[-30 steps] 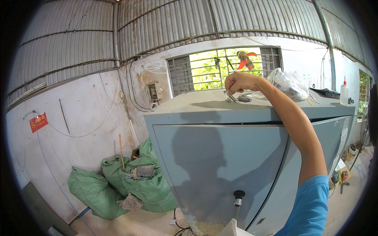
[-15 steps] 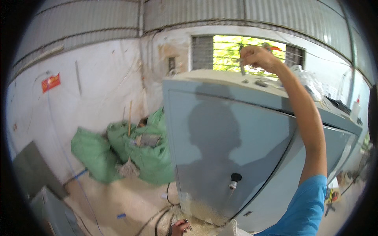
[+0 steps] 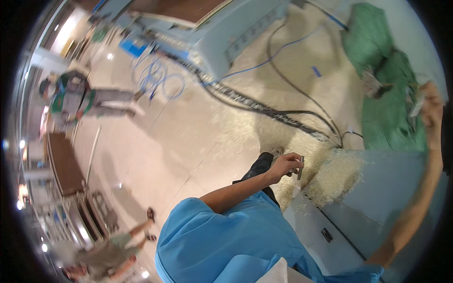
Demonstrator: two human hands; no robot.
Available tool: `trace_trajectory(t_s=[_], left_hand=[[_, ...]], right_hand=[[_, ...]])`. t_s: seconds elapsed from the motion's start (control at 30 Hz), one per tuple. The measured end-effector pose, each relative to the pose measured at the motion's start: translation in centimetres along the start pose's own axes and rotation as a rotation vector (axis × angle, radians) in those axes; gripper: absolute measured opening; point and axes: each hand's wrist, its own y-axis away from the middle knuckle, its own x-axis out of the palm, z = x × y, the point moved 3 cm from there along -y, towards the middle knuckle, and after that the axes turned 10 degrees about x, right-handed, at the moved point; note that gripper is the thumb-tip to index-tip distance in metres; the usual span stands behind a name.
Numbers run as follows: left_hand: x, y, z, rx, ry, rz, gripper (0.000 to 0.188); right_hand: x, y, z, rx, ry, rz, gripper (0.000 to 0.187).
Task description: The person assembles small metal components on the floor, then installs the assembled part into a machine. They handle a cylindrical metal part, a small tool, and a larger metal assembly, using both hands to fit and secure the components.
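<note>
My left hand (image 3: 286, 166) is closed around a slim tool with a grey metal handle (image 3: 300, 170) and a pale, tapering end that points down. I cannot tell its exact kind. Below it lies a heap of pale shavings (image 3: 337, 177), against the blue-grey cabinet (image 3: 406, 181). At the right edge, my right hand (image 3: 430, 106) is raised on a stretched arm, its fingers closed on a small flat pale piece (image 3: 416, 107), somewhat blurred. Behind that hand are green sacks (image 3: 389, 94).
Dark cables (image 3: 302, 113) and a coiled blue hose (image 3: 163, 82) cross the tiled floor. Another blue-grey machine (image 3: 212, 52) stands at the top. Two other people are at the left: a standing person (image 3: 78, 99) and a person in shorts (image 3: 106, 254). A brown-topped table (image 3: 63, 162) stands between them.
The view has swung down and left, away from the window and cabinet top. My left hand has come fully into sight with the slim tool; my right arm now lies at the right edge.
</note>
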Motion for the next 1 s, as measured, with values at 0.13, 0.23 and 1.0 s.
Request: trace_trajectory(t_s=[0.13,0.23,1.0], left_hand=[[-10.3,7.7,4.1,-0.010,0.068,-0.269,0.016],[-17.8,13.4,7.4,0.040,0.114,-0.467,0.016],[-74.8,39.3,38.0,-0.013,0.606,-1.292,0.020]], right_hand=[[22.9,-3.7,-16.5,0.357,-0.217,0.370,0.016],[38.9,0.5,-26.0,0.618,-0.158,0.575,0.015],[103.4,28.6,-39.7,1.318,-0.461,0.951,0.018]])
